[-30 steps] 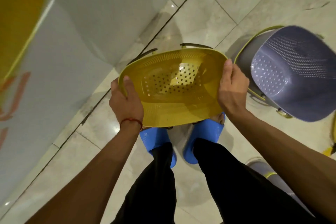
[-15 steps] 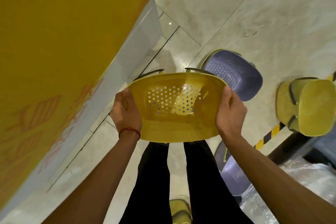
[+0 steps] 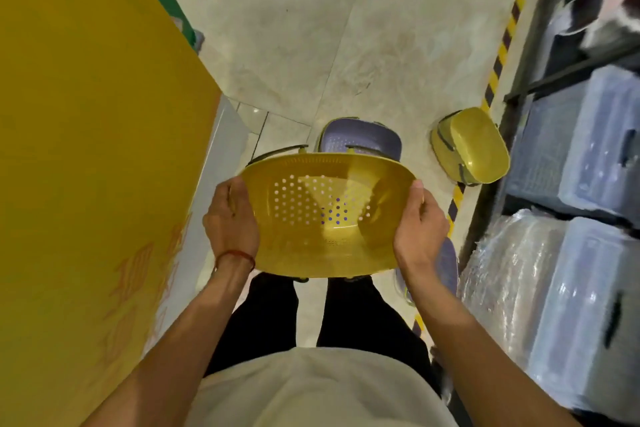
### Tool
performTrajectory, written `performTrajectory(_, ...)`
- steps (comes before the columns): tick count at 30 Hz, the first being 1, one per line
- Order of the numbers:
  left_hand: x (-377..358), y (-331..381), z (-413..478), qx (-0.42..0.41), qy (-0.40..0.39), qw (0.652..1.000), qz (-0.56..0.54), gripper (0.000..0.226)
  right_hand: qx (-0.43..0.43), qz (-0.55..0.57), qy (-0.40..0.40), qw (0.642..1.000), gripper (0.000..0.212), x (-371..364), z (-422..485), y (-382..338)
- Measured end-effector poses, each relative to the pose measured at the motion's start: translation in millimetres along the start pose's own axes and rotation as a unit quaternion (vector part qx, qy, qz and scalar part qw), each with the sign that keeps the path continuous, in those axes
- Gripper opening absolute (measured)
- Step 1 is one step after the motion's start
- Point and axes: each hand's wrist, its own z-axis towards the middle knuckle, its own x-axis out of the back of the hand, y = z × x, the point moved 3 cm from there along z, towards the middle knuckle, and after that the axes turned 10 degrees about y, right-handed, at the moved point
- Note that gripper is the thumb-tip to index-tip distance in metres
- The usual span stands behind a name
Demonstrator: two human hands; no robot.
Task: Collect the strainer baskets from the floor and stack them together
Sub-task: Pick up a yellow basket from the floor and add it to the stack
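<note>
The left hand (image 3: 230, 218) and right hand (image 3: 420, 229) curled round opposite rim ends of the yellow strainer basket (image 3: 322, 218), held up between them, which seemed light, stiff and slightly slick, best gripped there at the rim.

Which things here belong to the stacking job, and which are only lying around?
Job:
yellow basket, held by left hand and right hand
purple basket on the floor
second yellow basket, tipped on the floor

Around:
yellow panel
shelf crates
striped floor tape
</note>
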Motion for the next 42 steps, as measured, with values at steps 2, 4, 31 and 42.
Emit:
performTrajectory(2, 11.0, 13.1, -1.7, -0.042, -0.029, 0.999, 0.015, 0.032, -0.045, 0.016, 0.029, 0.998, 0.052, 19.6, -24.4, 4.2)
performTrajectory(4, 19.5, 27.2, -6.4, -0.083, -0.06, 0.994, 0.036, 0.03, -0.092, 0.032, 0.064, 0.993, 0.052, 38.3, -50.4, 13.0)
performTrajectory(31, 82.9, -82.2, -347.4, -0.291, -0.533, 0.781, 0.146, 0.065, -0.436, 0.266, 0.424, 0.748, 0.024, 280.1, -461.3, 272.9)
performTrajectory(42, 117.4, -169.4, -526.6, -0.325, -0.638, 0.646, 0.265, 0.04, -0.521, 0.283, 0.549, 0.59, 0.057, 315.4, -602.8, 362.4)
